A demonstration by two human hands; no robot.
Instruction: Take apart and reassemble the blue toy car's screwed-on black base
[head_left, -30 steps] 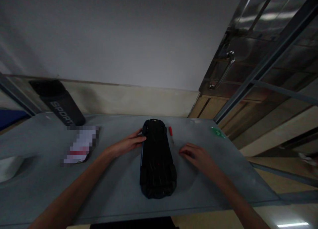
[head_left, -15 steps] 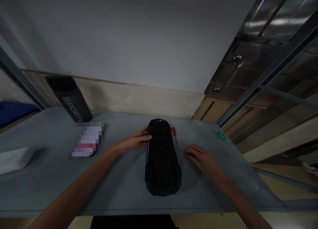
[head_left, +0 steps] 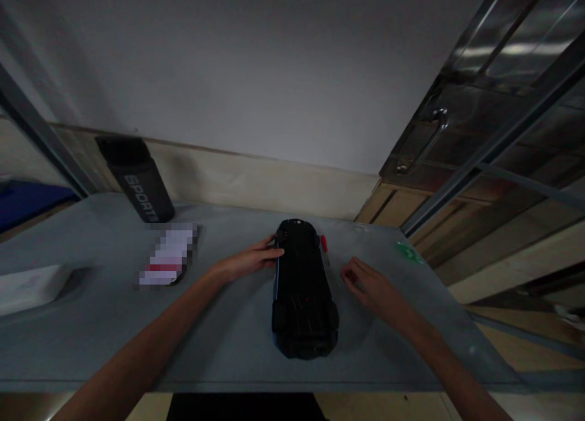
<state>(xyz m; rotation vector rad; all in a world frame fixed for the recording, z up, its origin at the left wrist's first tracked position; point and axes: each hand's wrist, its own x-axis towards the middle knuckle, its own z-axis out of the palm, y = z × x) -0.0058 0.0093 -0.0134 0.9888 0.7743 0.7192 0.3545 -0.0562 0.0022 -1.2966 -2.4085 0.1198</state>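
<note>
Both forearms are bare from the near edge of the view up to the wrists, with no sleeves in sight. The left hand (head_left: 249, 261) and right hand (head_left: 372, 287) are bare too (the dim light hides finer detail).

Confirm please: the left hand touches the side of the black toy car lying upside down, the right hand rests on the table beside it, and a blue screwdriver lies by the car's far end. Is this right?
One detail is wrong. In the head view the screwdriver by the far end of the black toy car has a red handle, not blue. The left hand does touch the car's side, and the right hand rests on the table beside it.
</note>
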